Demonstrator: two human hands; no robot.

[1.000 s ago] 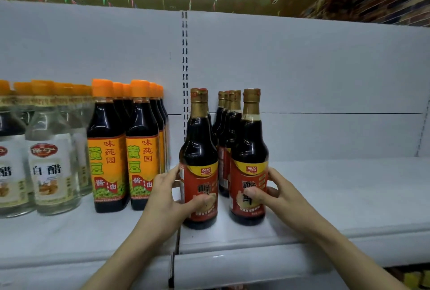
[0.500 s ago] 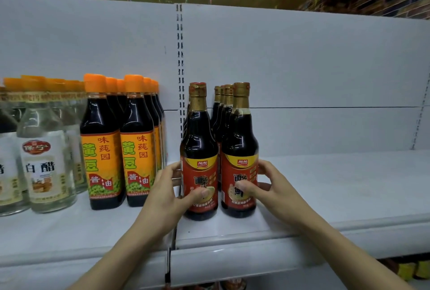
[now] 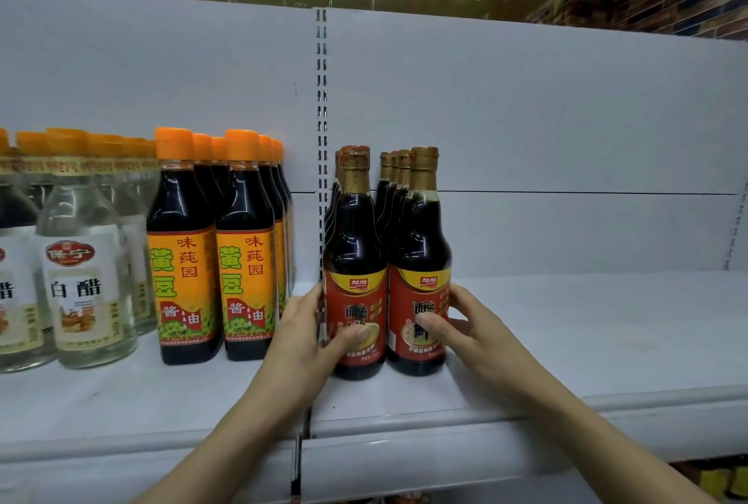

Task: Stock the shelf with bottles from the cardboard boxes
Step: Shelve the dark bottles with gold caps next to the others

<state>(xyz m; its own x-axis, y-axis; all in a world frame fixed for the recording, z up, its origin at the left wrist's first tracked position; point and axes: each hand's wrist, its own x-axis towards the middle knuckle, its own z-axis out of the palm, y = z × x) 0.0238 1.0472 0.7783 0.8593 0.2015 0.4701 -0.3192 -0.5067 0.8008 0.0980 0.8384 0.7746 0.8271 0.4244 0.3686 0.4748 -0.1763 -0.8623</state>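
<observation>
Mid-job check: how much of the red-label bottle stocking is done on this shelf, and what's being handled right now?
Done: two rows of red-label bottles stand behind the front pair, left and right. In hand: the left hand grips the front-left bottle, and the right hand grips the front-right bottle, both standing on the shelf. Left: the shelf's right side is bare; no boxes are in view.

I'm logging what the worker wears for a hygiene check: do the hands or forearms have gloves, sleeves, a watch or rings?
None that show. The left hand and right hand are bare, with no gloves or visible rings. Both forearms are uncovered down to the frame's bottom edge, with no sleeve, watch or wristband in view.
</observation>
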